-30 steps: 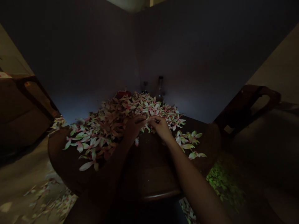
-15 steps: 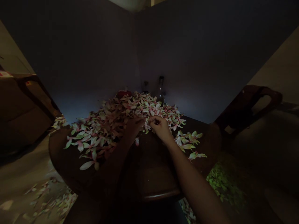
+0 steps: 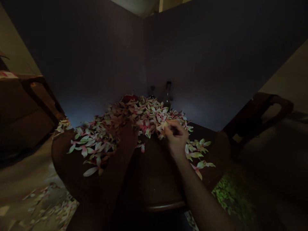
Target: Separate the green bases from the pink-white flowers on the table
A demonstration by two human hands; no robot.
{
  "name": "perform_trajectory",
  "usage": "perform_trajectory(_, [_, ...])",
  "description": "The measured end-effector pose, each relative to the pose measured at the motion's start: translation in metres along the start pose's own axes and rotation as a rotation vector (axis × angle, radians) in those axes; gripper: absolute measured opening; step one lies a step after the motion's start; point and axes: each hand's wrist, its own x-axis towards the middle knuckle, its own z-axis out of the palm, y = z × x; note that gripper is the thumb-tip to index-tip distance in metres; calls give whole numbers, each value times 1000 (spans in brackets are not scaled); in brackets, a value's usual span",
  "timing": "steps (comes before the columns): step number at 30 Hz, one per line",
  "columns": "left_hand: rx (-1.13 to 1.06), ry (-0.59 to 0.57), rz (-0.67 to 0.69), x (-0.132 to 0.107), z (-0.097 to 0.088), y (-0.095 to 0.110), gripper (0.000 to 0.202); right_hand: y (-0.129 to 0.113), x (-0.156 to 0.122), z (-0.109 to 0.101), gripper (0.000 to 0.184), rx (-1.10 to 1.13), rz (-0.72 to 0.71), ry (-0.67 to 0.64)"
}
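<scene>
A wide heap of pale-green leaf sprigs with pink centres covers the back of a dark round table. My right hand is at the heap's front right, thumb and fingers closed in a pinch. A pale leaf sprig shows at its fingertips. To the left, my left hand is in deep shadow against the sprigs. Its fingers are too dark to make out.
A dark glass bottle stands behind the heap, near a red object. Dark panels meet in a corner behind the table. A wooden chair is on the right; green leaves lie below it. Sprigs litter the floor at left.
My hands have parted: the right has moved to the right with a leaf sprig at its fingertips. The left has shifted left into the shadowed heap.
</scene>
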Motion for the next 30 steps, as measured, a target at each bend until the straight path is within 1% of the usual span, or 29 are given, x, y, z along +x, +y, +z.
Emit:
perform_trajectory(1, [13, 19, 7, 2, -3, 0, 23, -9, 0, -8, 4, -6, -20, 43])
perform_trajectory(2, [24, 42, 16, 4, -5, 1, 24, -19, 1, -18, 5, -43, -34, 51])
perform_trajectory(3, [18, 67, 32, 6, -6, 3, 25, -28, 2, -30, 7, -114, -39, 20])
perform_trajectory(4, [-21, 90, 52, 7, -5, 5, 25, -36, 3, -44, 8, -225, -34, -57])
perform_trajectory(6, [-148, 123, 81, 8, 1, 12, 21, -45, 4, -72, 10, -509, 10, -271])
perform_trajectory(8, [-266, 133, 71, 7, 9, 19, 9, -44, 3, -95, 10, -779, 100, -474])
perform_trajectory(9, [-303, 138, 53, 6, 13, 22, 12, -41, 2, -104, 9, -885, 157, -559])
perform_trajectory(10, [-326, 142, 35, 6, 16, 26, 20, -38, 1, -110, 7, -960, 217, -640])
perform_trajectory(12, [-351, 143, 23, 4, 20, 31, 28, -36, 0, -112, 2, -1013, 300, -771])
perform_trajectory(13, [-353, 136, 33, 4, 20, 33, 27, -37, 2, -108, 8, -994, 302, -801])
perform_trajectory(15, [-332, 123, 85, 3, 18, 36, 25, -43, 11, -89, 17, -902, 251, -782])
perform_trajectory(17, [-284, 124, 151, 2, 15, 38, 25, -43, 21, -57, 20, -764, 189, -705])
perform_trajectory(18, [-255, 126, 178, 2, 15, 38, 25, -39, 25, -39, 22, -676, 172, -667])
perform_trajectory(19, [-225, 126, 203, 1, 15, 38, 26, -30, 26, -21, 25, -576, 156, -615])
perform_trajectory(21, [-166, 76, 255, 1, 17, 37, 26, -2, 20, 10, 28, -399, 142, -448])
perform_trajectory(23, [-126, -19, 308, 1, 19, 36, 23, 32, 6, 30, 28, -303, 211, -283])
perform_trajectory(24, [-114, -76, 330, 2, 20, 35, 23, 46, -2, 34, 28, -255, 259, -237])
perform_trajectory(26, [-95, -172, 355, 4, 19, 34, 23, 65, -14, 34, 28, -154, 329, -213])
perform_trajectory(28, [-77, -232, 367, 5, 18, 35, 22, 69, -17, 27, 28, -58, 362, -225])
perform_trajectory(30, [-75, -266, 368, 5, 17, 36, 22, 65, -14, 19, 27, 21, 401, -222])
